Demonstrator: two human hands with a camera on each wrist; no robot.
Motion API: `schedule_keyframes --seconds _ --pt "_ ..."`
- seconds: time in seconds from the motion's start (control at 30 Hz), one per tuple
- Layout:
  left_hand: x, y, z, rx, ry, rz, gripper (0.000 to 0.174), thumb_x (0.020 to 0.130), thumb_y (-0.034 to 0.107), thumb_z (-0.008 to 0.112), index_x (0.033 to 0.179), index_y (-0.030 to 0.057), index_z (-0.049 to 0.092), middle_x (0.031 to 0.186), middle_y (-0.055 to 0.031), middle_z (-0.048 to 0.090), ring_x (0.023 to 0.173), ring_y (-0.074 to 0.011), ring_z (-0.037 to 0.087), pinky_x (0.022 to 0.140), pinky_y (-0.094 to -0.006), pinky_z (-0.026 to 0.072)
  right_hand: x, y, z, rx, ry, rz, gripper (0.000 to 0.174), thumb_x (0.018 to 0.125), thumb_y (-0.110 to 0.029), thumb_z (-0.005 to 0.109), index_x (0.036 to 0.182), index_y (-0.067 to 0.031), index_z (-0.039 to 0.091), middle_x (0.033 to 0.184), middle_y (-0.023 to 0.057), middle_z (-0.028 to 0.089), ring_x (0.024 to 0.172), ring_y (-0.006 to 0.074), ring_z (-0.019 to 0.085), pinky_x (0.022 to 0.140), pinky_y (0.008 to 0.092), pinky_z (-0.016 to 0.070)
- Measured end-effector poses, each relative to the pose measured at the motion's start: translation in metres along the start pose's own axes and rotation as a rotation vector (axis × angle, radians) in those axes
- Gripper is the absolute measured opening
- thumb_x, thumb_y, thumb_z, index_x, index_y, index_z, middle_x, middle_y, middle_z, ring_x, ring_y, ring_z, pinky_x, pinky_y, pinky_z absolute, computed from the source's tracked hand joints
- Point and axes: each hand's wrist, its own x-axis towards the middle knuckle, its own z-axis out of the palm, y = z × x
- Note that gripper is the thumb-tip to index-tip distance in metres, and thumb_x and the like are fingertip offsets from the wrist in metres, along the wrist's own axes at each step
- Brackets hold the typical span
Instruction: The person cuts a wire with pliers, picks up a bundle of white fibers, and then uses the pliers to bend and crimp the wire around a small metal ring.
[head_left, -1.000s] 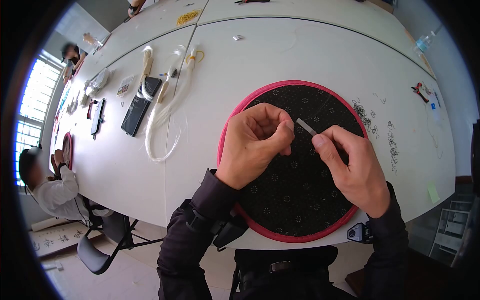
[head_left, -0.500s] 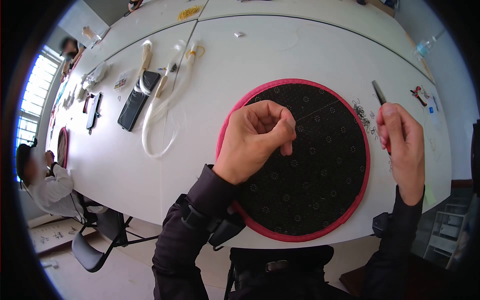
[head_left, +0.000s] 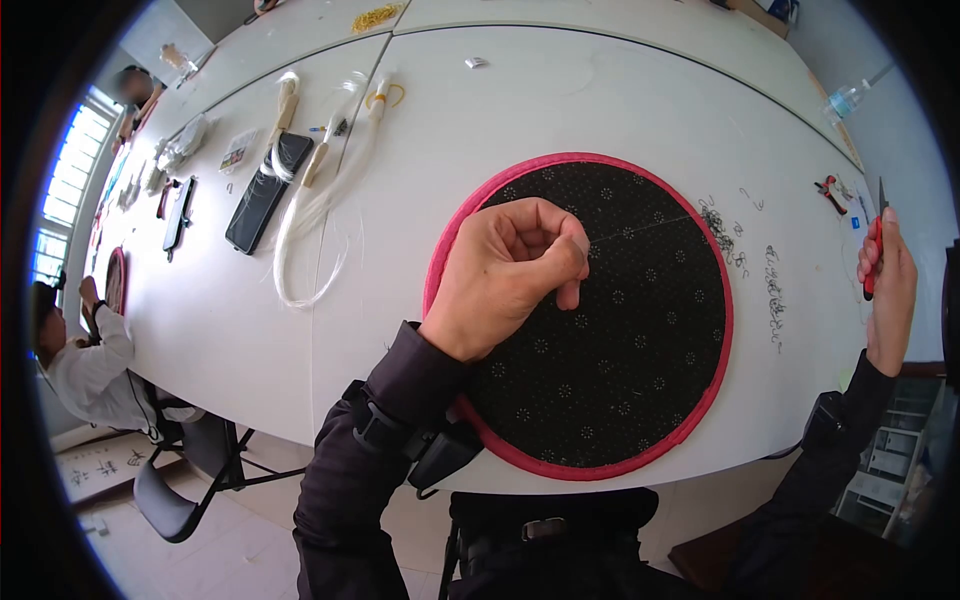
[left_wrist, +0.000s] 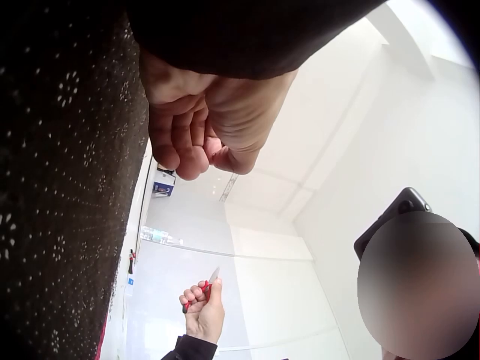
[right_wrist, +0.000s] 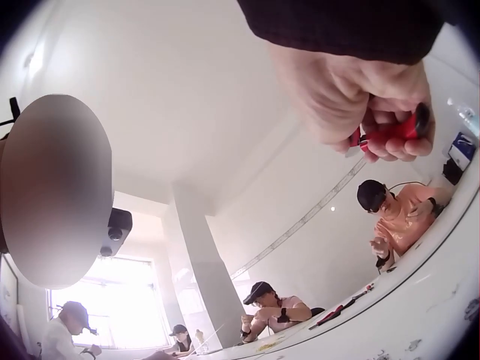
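My left hand [head_left: 510,275] hangs over the round black mat [head_left: 610,390] with pink edging, thumb and index finger pinched together. From those fingertips a fine pale thread [head_left: 640,231] runs to the upper right across the mat. Beyond the mat's right side, my right hand [head_left: 892,295] grips a small knife [head_left: 873,262] by its red and black handle, its pointed grey blade upward. In the right wrist view, curled fingers wrap the knife's handle [right_wrist: 394,137]; the left wrist view shows its blade [left_wrist: 215,274].
Small dark hooks [head_left: 773,290] lie scattered right of the mat, near red-handled pliers [head_left: 830,195]. Pale fibre bundles [head_left: 290,250] and a black phone [head_left: 270,195] lie to the left. A bottle [head_left: 845,100] stands at the far right. Another person [head_left: 90,360] sits at left.
My right hand has swung from close beside the left hand out to the far right with the knife. My left hand keeps its pinch over the mat.
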Motion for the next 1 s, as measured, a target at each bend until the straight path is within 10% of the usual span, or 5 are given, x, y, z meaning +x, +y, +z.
schedule_keyframes --seconds 0.43,0.77,1.0 --pt "-0.001 0.002 0.001 -0.008 0.001 0.008 0.008 0.094 0.007 0.065 0.092 0.0003 0.063 0.082 -0.0053 0.067 0.064 -0.0100 0.064 0.062 -0.0242 0.0530 0.013 0.017 -0.012 0.004 0.024 0.084 0.041 0.105 -0.046 0.053 0.087 -0.0097 0.057 0.068 -0.0049 0.044 0.060 0.0038 0.040 0.056 0.0205 0.0336" --pt "-0.005 0.003 0.012 0.115 -0.005 0.043 0.017 0.101 0.015 0.065 0.100 -0.0021 0.065 0.085 -0.0092 0.069 0.071 -0.0148 0.068 0.069 -0.0270 0.0551 -0.095 -0.071 0.087 0.209 -0.574 -0.112 0.033 0.096 -0.018 0.070 0.124 -0.0005 0.062 0.084 -0.0048 0.056 0.076 0.0021 0.050 0.069 0.0194 0.0413" --pt "-0.006 0.000 0.014 0.098 -0.029 0.022 0.016 0.100 0.012 0.065 0.102 -0.0040 0.064 0.088 -0.0113 0.070 0.074 -0.0175 0.069 0.070 -0.0292 0.0568 -0.123 -0.073 0.136 0.391 -0.808 0.037 0.022 0.098 -0.021 0.065 0.106 -0.0008 0.066 0.082 -0.0023 0.058 0.076 0.0039 0.051 0.070 0.0217 0.0415"
